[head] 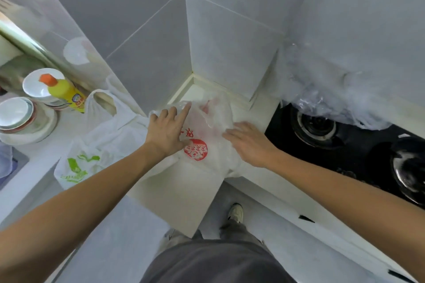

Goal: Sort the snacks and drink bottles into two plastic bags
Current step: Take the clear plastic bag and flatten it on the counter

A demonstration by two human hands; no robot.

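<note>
A white plastic bag with a red round print (207,142) lies on the corner of the white counter (184,190); something pinkish shows faintly through its upper part. My left hand (166,131) rests flat on the bag's left side, fingers spread. My right hand (249,141) lies flat on its right side, fingers pointing left. Neither hand grips anything. A second white bag with green print (92,145) lies to the left, its handles toward the wall. No loose snacks or drink bottles are visible.
A yellow bottle with an orange cap (65,92) stands beside stacked bowls and plates (25,112) at the left. A black gas stove (345,145) sits at the right, with crumpled clear film (333,89) on the wall above it. Tiled walls close the corner.
</note>
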